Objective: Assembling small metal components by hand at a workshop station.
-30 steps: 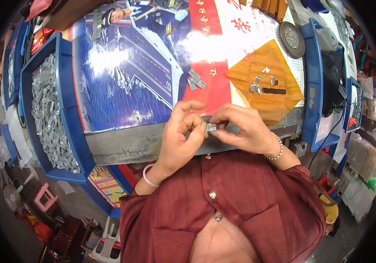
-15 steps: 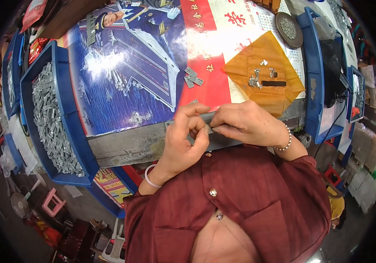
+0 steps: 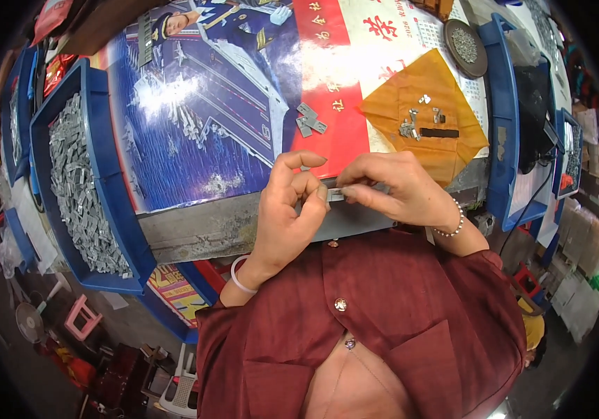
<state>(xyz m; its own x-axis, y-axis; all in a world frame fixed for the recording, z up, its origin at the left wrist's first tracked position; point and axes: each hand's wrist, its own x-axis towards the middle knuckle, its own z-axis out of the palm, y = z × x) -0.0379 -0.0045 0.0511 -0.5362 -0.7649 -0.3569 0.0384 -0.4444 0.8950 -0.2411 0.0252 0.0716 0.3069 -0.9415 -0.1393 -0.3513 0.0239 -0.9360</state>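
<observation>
My left hand (image 3: 291, 206) pinches a small grey metal piece (image 3: 333, 195) between thumb and finger at the table's front edge. The thumb and fingertips of my right hand (image 3: 400, 188) are closed at the right end of that same piece. Fingers partly cover it, so its full shape is hidden. Several flat grey metal plates (image 3: 309, 120) lie in a small heap on the red strip beyond my hands. To the right, an orange sheet (image 3: 411, 84) bears small silvery parts (image 3: 408, 129) and a dark bar (image 3: 440, 133).
A blue bin (image 3: 100, 174) full of grey metal pieces stands at the left. A round brown dish (image 3: 479, 64) of tiny metal parts sits at the far right, beside another blue bin (image 3: 500, 105). A glossy poster (image 3: 208, 160) covers much of the table.
My hands have drawn slightly apart at the fingertips, and more of the small metal piece now shows between them. The view has shifted slightly.
</observation>
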